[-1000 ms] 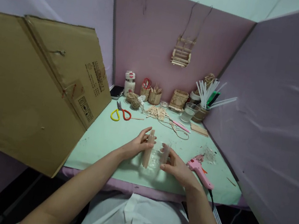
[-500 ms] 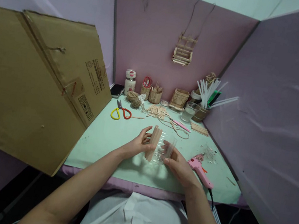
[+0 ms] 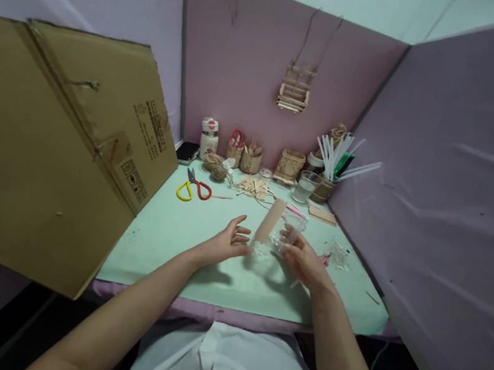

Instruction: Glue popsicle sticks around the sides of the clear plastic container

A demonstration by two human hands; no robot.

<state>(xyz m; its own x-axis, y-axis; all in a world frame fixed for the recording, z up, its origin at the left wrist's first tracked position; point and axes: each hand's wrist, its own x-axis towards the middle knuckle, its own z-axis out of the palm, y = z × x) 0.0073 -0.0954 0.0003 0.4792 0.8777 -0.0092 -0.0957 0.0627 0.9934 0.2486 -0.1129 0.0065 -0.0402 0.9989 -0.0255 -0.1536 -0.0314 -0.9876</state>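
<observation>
My right hand [image 3: 307,264] grips a clear plastic container [image 3: 290,227], fingers around its right side. Flat wooden craft sticks [image 3: 271,221] stand side by side along the container's left face, tilted to the right at the top. My left hand [image 3: 227,244] is just left of the sticks, its fingers spread and holding nothing. Blur hides the container's lower edge. A pink scrap [image 3: 323,260] shows beyond my right hand; the pink glue gun is mostly hidden there.
Scissors [image 3: 194,186], loose craft sticks [image 3: 254,186], twine balls [image 3: 216,168] and a water cup [image 3: 306,187] lie towards the back. A pot holds white glue sticks [image 3: 334,155]. A large cardboard sheet [image 3: 56,159] leans at left; clear scraps [image 3: 337,255] lie at right.
My left hand has come off the sticks and opened. My right hand has moved the container slightly right and turned it, so the sticks' face shows more broadly. The view has shifted a little.
</observation>
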